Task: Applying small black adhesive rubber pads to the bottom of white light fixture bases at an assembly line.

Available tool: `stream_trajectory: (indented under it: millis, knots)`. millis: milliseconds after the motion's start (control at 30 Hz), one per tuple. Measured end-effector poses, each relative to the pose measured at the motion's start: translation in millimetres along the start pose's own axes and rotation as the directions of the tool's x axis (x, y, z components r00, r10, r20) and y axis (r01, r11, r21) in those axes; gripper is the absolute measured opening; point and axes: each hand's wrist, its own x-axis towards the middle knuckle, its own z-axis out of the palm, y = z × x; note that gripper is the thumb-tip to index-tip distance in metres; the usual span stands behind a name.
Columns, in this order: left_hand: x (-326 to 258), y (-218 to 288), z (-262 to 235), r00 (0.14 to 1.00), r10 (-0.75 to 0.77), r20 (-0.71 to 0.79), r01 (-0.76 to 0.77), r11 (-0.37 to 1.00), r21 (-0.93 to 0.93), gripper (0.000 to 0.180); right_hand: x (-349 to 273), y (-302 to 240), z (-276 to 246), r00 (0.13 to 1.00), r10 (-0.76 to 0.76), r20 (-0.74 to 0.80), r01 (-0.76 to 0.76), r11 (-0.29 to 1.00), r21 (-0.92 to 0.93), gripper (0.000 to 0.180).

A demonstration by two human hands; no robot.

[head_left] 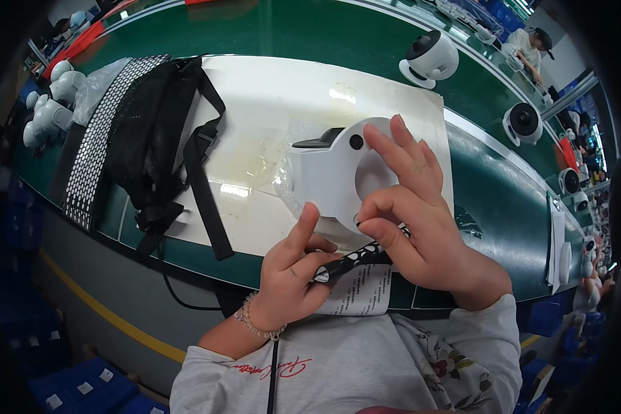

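In my left hand (293, 276) is a bent black strip with white round spots (352, 261), gripped between thumb and fingers. My right hand (421, 221) is just right of it, thumb and forefinger pinched together with the other fingers raised. A small dark piece (357, 221) shows at the pinch; its kind is too small to make out. Beyond both hands a white rounded device housing (324, 176) lies on clear plastic wrap (283, 172), with a black part on top and a round dark mesh on its side. My right fingers hide part of it.
A white board (255, 90) covers the green bench. To the left are a black strapped bag (148, 131), a spotted black sheet (93, 152) and several white devices (48, 117). Another white device (431, 58) stands far right. A printed label sheet (359, 293) lies near my body.
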Motion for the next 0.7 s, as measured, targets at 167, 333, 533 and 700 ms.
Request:
stream_trajectory:
  millis: [167,333,533,700]
  knots:
    - [1,-1,2,1.0,-0.001,-0.016,0.001,1.0,0.016,0.02,-14,12,13,0.978,-0.161,-0.13,0.132,0.97,-0.205,0.018]
    - [1,-2,4,1.0,-0.003,-0.018,0.003,1.0,0.02,0.019,-33,15,22,0.925,-0.308,-0.221,0.171,0.859,-0.483,0.029]
    - [-6,-4,4,0.988,0.096,-0.124,-0.096,0.995,0.007,0.028,-40,11,15,0.973,-0.186,-0.135,0.183,0.982,-0.038,0.016]
    - [-4,-5,6,0.989,0.079,-0.121,-0.077,0.997,0.022,0.029,-42,23,15,0.888,-0.385,-0.25,0.387,0.921,-0.044,0.007]
